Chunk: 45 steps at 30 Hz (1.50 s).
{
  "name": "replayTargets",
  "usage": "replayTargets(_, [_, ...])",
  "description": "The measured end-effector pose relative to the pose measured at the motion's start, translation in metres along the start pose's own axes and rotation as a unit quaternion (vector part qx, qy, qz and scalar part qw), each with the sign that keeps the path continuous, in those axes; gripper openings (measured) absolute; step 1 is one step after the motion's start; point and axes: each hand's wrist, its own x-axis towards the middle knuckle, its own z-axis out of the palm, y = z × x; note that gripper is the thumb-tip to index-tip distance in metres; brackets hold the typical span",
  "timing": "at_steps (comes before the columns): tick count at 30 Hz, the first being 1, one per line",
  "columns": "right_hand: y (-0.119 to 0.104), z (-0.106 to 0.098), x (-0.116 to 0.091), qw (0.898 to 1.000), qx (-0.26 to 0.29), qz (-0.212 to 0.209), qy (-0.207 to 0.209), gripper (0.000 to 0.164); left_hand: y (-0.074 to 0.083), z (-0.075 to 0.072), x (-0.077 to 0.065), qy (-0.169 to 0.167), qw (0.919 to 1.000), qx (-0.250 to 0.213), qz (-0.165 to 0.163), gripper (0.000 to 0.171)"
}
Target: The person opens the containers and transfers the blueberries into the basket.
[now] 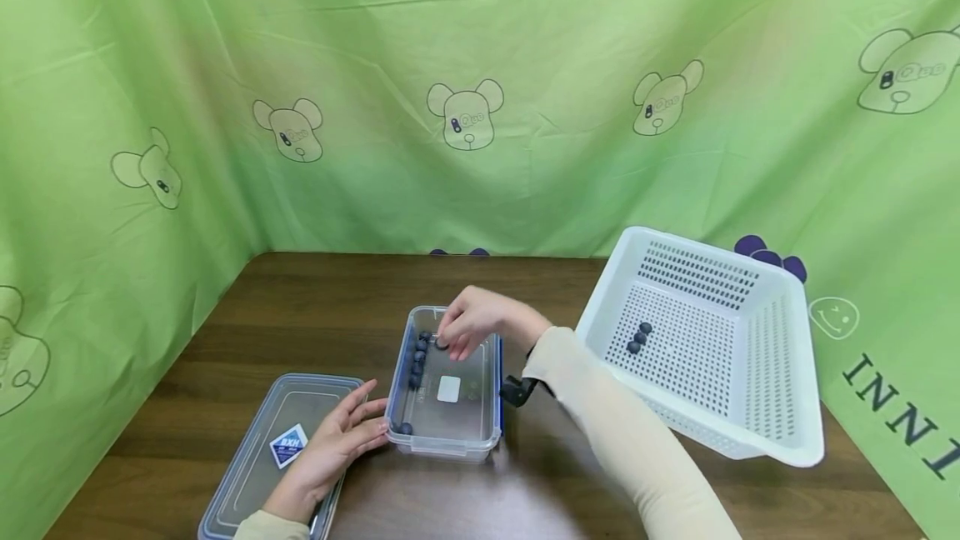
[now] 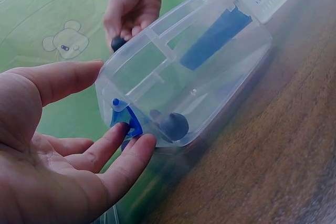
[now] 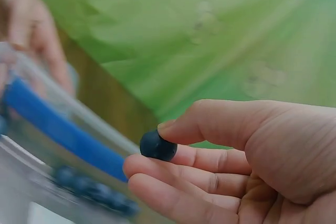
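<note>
Over the far left part of a clear plastic container point(image 1: 468, 415), my right hand point(image 1: 480, 319) pinches a blueberry point(image 3: 158, 146) between thumb and fingers. A row of blueberries point(image 1: 417, 365) lies along the container's left wall. One more blueberry point(image 2: 174, 126) sits in the near left corner. My left hand point(image 1: 337, 444) rests its fingertips at that corner, fingers extended. In the left wrist view its thumb is at the rim and other fingers are by the blue clip point(image 2: 126, 119).
A white perforated basket point(image 1: 772, 432) stands at the right with a few blueberries point(image 1: 637, 340) inside. At the left, partly under my left hand, lies a clear lidded box point(image 1: 255, 465) with a blue-and-white label point(image 1: 288, 445). A green printed curtain point(image 1: 525, 173) hangs behind the wooden table point(image 1: 315, 307).
</note>
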Motion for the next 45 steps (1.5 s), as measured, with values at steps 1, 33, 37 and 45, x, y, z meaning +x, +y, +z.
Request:
replayTargets(1, [0.0, -0.008, -0.005, 1.0, 0.006, -0.005, 0.007, 0.01, 0.0, 0.0, 0.0, 0.0, 1.0, 0.001, 0.0, 0.081])
replayTargets(33, [0.136, -0.187, -0.152, 0.929, 0.311, 0.014, 0.201, 0.023, -0.001, 0.002, -0.002, 0.001, 1.0, 0.002, 0.002, 0.081])
replayTargets(37, [0.156, -0.193, -0.162, 0.905, 0.367, 0.032, 0.212, 0.026, 0.0, 0.002, -0.002, 0.0, 1.0, 0.005, 0.005, 0.081])
replayTargets(45, [0.19, -0.2, -0.171, 0.9, 0.361, 0.148, 0.195, 0.023, 0.0, 0.002, 0.0, 0.0, 1.0, 0.005, 0.004, 0.082])
